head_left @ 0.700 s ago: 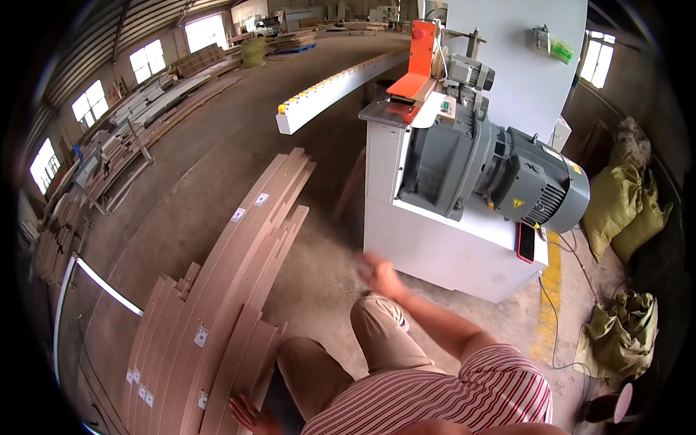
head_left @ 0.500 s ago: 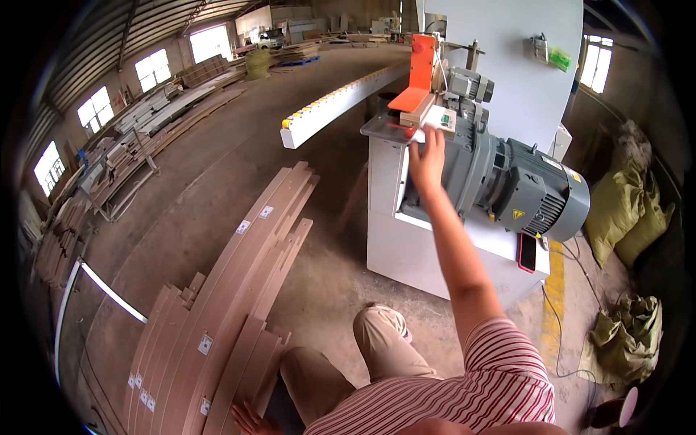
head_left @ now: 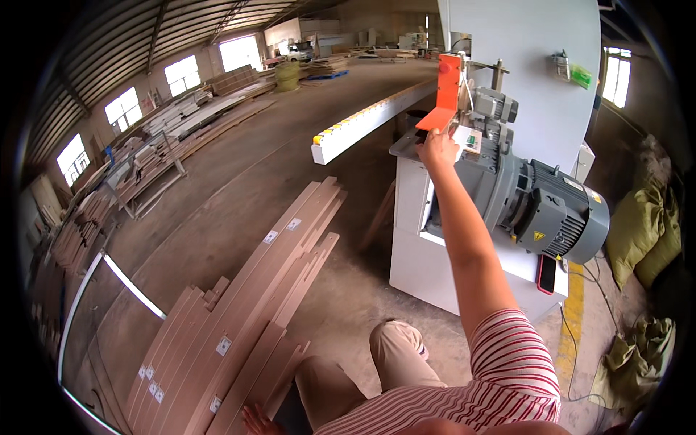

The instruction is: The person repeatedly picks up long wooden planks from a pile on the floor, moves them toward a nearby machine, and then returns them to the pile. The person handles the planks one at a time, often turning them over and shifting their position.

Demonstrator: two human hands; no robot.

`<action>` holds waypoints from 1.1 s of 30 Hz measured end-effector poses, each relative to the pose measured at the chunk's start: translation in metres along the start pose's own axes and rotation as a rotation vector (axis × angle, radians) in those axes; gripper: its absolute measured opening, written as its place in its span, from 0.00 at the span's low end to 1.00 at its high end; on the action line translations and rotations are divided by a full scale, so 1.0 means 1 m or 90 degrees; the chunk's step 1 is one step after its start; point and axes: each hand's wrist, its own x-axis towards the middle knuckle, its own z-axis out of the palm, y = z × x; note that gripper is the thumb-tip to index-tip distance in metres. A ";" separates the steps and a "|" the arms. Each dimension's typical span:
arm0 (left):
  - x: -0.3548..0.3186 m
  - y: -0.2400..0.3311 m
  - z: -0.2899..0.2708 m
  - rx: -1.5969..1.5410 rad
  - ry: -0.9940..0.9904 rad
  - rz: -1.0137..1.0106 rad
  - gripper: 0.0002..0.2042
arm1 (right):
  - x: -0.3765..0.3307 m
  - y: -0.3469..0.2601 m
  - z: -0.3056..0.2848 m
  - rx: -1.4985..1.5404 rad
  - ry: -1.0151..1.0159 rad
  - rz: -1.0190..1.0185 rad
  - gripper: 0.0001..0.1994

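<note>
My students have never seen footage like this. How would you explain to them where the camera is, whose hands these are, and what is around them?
There is no robot here: a person works with bare hands. The camera sits on their head and looks down; its fisheye lens bends straight edges.

The right hand reaches to a machine, just below an orange guard; whether it grips anything is hidden. The left hand, partly cut off by the lower edge, is spread at a stack of brown boards, some bearing white labels.

The machine has a white cabinet. On it sit a big grey motor and a red-edged phone.
</note>
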 end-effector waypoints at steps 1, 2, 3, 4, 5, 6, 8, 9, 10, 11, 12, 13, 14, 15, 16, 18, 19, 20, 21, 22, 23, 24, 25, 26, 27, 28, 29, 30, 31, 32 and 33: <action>-0.009 -0.004 0.002 -0.007 -0.064 -0.030 0.29 | -0.016 -0.009 -0.012 0.068 -0.006 -0.009 0.18; -0.021 -0.008 0.001 -0.015 -0.128 -0.062 0.38 | -0.038 -0.010 -0.020 0.136 0.063 -0.057 0.18; -0.007 0.016 -0.022 -0.050 -0.143 -0.118 0.37 | -0.062 -0.008 -0.037 0.176 0.053 -0.066 0.17; 0.002 0.020 -0.029 -0.124 -0.151 -0.179 0.34 | -0.088 -0.002 -0.047 0.354 0.094 -0.130 0.16; 0.013 0.025 -0.014 -0.220 -0.170 -0.221 0.32 | -0.115 0.017 -0.068 0.452 0.060 -0.069 0.17; 0.021 0.029 -0.023 -0.290 -0.188 -0.278 0.30 | -0.148 0.020 -0.089 0.625 -0.056 -0.002 0.16; 0.054 0.044 -0.025 -0.438 -0.152 -0.255 0.24 | -0.202 0.017 -0.095 1.188 -0.407 0.104 0.18; 0.099 0.069 -0.045 -0.634 -0.145 -0.253 0.22 | -0.233 0.005 -0.098 1.326 -0.574 0.169 0.22; 0.145 0.100 -0.067 -0.772 -0.284 -0.427 0.21 | -0.262 -0.006 -0.102 1.385 -0.724 0.253 0.23; 0.162 0.113 -0.067 -0.999 -0.230 -0.312 0.23 | -0.290 -0.016 -0.103 1.419 -0.849 0.282 0.24; 0.183 0.127 -0.074 -1.075 -0.264 -0.258 0.26 | -0.320 -0.024 -0.101 1.445 -0.974 0.323 0.25; 0.204 0.148 -0.085 -1.176 -0.257 -0.212 0.27 | -0.344 -0.029 -0.100 1.453 -1.065 0.329 0.25; 0.216 0.162 -0.091 -1.280 -0.242 -0.232 0.26 | -0.365 -0.037 -0.102 1.459 -1.159 0.324 0.25; 0.223 0.170 -0.096 -1.391 -0.223 -0.243 0.25 | -0.383 -0.043 -0.109 1.436 -1.187 0.324 0.24; 0.231 0.174 -0.102 -1.370 -0.218 -0.266 0.24 | -0.393 -0.050 -0.121 1.409 -1.197 0.314 0.24; 0.240 0.178 -0.116 -1.332 -0.217 -0.301 0.21 | -0.409 -0.053 -0.122 1.414 -1.207 0.320 0.24; 0.238 0.176 -0.118 -1.375 -0.219 -0.303 0.19 | -0.413 -0.051 -0.124 1.406 -1.217 0.319 0.24; 0.233 0.174 -0.121 -1.374 -0.228 -0.301 0.19 | -0.417 -0.049 -0.126 1.398 -1.225 0.319 0.25; 0.229 0.171 -0.124 -1.373 -0.241 -0.298 0.20 | -0.420 -0.046 -0.127 1.392 -1.230 0.321 0.25; 0.226 0.170 -0.125 -1.373 -0.255 -0.294 0.20 | -0.423 -0.044 -0.127 1.399 -1.251 0.328 0.25; 0.222 0.171 -0.125 -1.389 -0.251 -0.287 0.21 | -0.426 -0.042 -0.125 1.407 -1.271 0.335 0.26; 0.221 0.170 -0.123 -1.402 -0.245 -0.272 0.22 | -0.429 -0.042 -0.123 1.420 -1.290 0.335 0.26; 0.220 0.169 -0.121 -1.416 -0.240 -0.257 0.23 | -0.433 -0.042 -0.122 1.442 -1.344 0.404 0.26; 0.219 0.173 -0.121 -1.495 -0.233 -0.262 0.25 | -0.439 -0.042 -0.120 1.460 -1.396 0.475 0.27; 0.216 0.183 -0.122 -1.574 -0.229 -0.270 0.27 | -0.446 -0.040 -0.120 1.474 -1.445 0.557 0.27; 0.212 0.189 -0.123 -1.653 -0.226 -0.278 0.28 | -0.455 -0.038 -0.120 1.444 -1.484 0.540 0.27; 0.208 0.187 -0.122 -1.620 -0.301 -0.270 0.34 | -0.465 -0.037 -0.119 1.413 -1.522 0.521 0.28; 0.207 0.183 -0.123 -1.505 -0.299 -0.267 0.35 | -0.468 -0.038 -0.124 1.387 -1.555 0.501 0.28; 0.206 0.181 -0.124 -1.390 -0.296 -0.261 0.36 | -0.458 -0.040 -0.129 1.268 -1.546 0.340 0.24; 0.207 0.180 -0.125 -1.276 -0.290 -0.252 0.37 | -0.452 -0.044 -0.130 1.232 -1.345 0.163 0.22; 0.211 0.184 -0.128 -1.071 -0.178 -0.180 0.41 | -0.448 -0.043 -0.130 1.170 -1.136 0.022 0.20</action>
